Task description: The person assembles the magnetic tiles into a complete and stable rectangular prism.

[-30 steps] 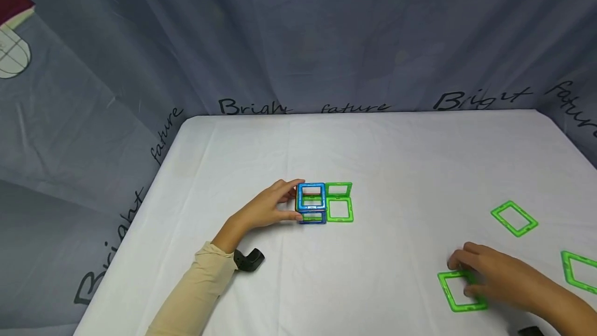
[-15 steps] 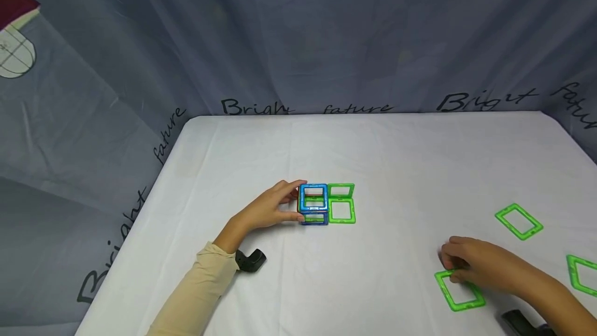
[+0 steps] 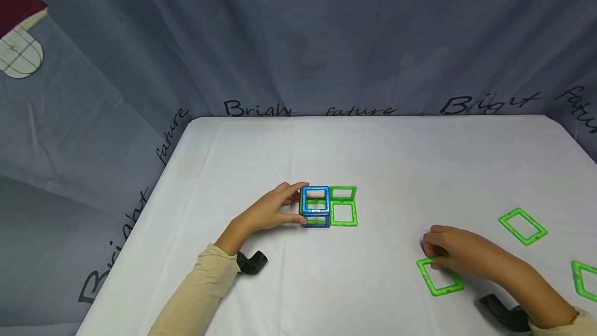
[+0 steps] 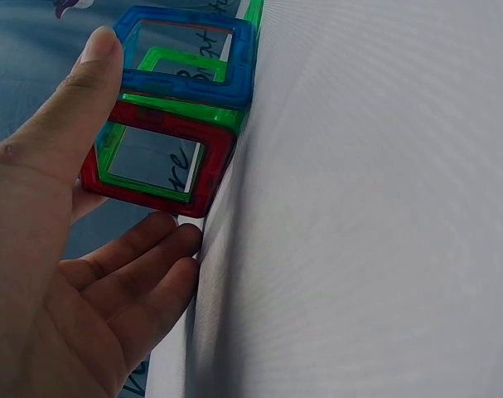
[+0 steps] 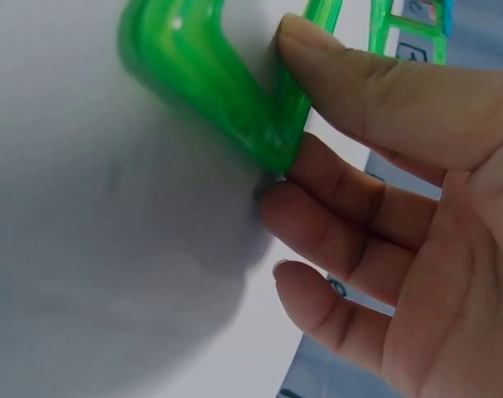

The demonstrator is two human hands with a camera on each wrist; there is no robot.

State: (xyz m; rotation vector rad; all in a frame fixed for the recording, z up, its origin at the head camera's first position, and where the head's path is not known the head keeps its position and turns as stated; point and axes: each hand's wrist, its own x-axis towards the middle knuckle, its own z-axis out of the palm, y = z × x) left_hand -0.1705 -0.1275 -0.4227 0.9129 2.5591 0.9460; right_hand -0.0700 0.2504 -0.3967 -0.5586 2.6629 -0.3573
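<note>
In the head view my left hand [image 3: 266, 210] grips the left side of a small cube of magnetic tiles, thumb at its front and index finger at its back. The cube has a blue tile [image 3: 316, 212] on top; a red tile [image 4: 211, 176] faces the left wrist camera. Joined to its right are a flat green tile [image 3: 355, 214] and a tilted green tile [image 3: 354, 193] behind it. Over at the right, my right hand [image 3: 471, 253] pinches the far edge of a green square magnetic tile [image 3: 448, 290] between thumb and fingers, its other fingers curled below.
A loose green tile [image 3: 532, 221] lies on the white tablecloth [image 3: 373, 159] beyond the right hand. Another green tile [image 3: 577, 279] is cut off by the right border. A grey printed curtain [image 3: 350, 40] hangs along the table's far and left sides.
My right hand has taken hold of the nearest green tile and moved it left and slightly away from me. The left hand stays at the cube. The head view has shifted slightly.
</note>
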